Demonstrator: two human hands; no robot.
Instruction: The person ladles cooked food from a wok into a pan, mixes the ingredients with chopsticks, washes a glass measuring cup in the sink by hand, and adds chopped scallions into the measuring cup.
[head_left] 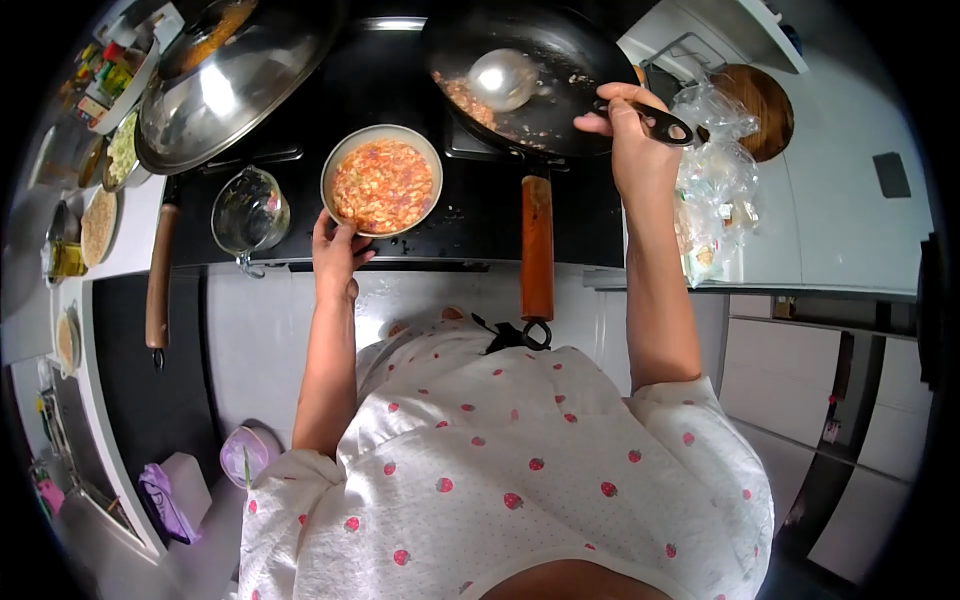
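My left hand [338, 248] grips the near rim of a round bowl [437, 172] filled with chunky red and yellow food [383, 185]. The bowl is over the black stove top. My right hand [636, 125] is closed around the dark handle of a ladle [503, 80]. The ladle's shiny round head is inside a black wok [590, 60], beside a few reddish food scraps [465, 103] at the wok's left side. The wok's orange-brown handle [537, 245] points toward my body.
A metal lid [235, 85] covers a pan at the left, whose wooden handle [161, 270] juts out. A glass cup [250, 212] stands beside the bowl. Plastic bags [715, 190] and a round wooden board [757, 110] lie right. Plates and bottles line the left counter.
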